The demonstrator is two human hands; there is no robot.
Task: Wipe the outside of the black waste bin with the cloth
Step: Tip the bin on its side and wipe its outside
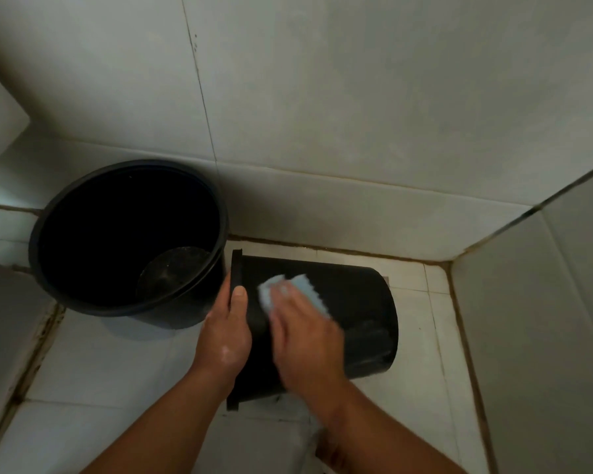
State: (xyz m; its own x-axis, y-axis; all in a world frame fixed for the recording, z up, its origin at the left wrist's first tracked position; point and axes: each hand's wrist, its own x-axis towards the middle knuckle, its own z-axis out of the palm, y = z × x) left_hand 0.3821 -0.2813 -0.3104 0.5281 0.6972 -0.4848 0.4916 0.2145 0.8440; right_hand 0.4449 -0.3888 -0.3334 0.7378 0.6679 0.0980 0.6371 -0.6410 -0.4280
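Grout lines, dark and stained, are running along the left edge of the white tiled floor [110,364]. A large black bucket [189,313] is standing upright there with its open mouth facing up, and something glossy is showing at its bottom.

Just to its right, the black waste bin [363,302] is lying on its side on the floor. Its rim is pointing left towards the bucket and its base is pointing right towards the corner. Rim and bucket are sitting very close together, but whether they are touching cannot be told.

The left hand [225,333] is grasping the bin's rim. The thumb is lying over the outer edge and the fingers are hidden on the far side. Beside it, the right hand [305,336] is pressing a light blue cloth [271,295] flat against the upturned side of the bin, near the rim. Its fingers are lying fairly straight over the cloth, not clenched round it, though the hand is blurring. The cloth's edge is poking out beyond the fingertips.

Pale wall tiles [356,114] are rising behind the bin, and a second tiled wall [545,319] is closing the corner on the right.
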